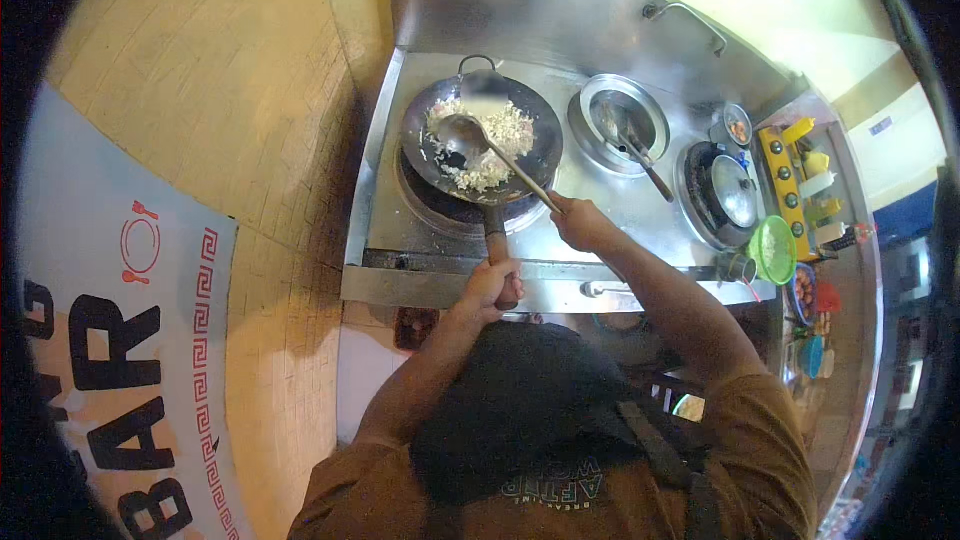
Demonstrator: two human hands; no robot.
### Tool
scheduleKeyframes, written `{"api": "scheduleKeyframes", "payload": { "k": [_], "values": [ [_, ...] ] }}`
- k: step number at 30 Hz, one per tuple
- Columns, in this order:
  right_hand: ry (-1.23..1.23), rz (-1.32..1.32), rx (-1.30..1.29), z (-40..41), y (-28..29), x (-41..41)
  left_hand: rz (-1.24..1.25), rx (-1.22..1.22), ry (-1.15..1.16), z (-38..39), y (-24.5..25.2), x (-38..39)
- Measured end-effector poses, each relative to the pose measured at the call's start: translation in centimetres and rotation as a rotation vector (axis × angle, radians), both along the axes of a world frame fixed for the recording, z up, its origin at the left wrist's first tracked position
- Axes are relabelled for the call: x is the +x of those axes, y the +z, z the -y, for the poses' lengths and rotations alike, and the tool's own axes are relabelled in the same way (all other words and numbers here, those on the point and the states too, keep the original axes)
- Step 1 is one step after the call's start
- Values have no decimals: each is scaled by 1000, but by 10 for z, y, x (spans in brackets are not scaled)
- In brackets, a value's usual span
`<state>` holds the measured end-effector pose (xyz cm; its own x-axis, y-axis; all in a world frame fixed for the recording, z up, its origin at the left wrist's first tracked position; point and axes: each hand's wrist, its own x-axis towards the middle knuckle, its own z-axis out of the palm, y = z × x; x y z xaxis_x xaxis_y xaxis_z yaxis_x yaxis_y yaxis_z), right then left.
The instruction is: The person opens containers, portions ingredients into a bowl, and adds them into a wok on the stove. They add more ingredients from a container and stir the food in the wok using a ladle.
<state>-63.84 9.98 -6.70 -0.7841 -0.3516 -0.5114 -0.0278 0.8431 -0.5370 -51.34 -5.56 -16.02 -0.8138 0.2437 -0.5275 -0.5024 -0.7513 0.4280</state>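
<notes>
My left hand (495,286) grips the wooden handle (496,246) of a dark wok (545,157) at the left burner. Fried rice (506,131) lies spread in the wok, in loose pale grains. In my right hand (583,221) is the long handle of a metal ladle (463,136), whose bowl is over the left part of the rice. The wok's near side sits over the burner ring, with its loop handle at the far rim. A small blurred patch covers part of the wok's far side.
Right of the wok, a metal pot (581,124) holds a wooden-handled utensil (652,176). Farther right are a lidded pan (735,191), a green basket (772,249), a yellow rack (786,195) with bottles, and a bowl of eggs (804,292). A steel backsplash (525,4) rises behind the stove.
</notes>
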Motion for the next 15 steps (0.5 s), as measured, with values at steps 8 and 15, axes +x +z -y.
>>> {"api": "scheduleKeyframes", "payload": {
  "k": [8, 15],
  "values": [
    [-152, 321, -174, -1, 51, 32, 23, 6, 30, 15, -10, 5],
    [174, -375, 205, 2, 14, 10, 9, -35, 5, 21, -15, 5]
  ]
}}
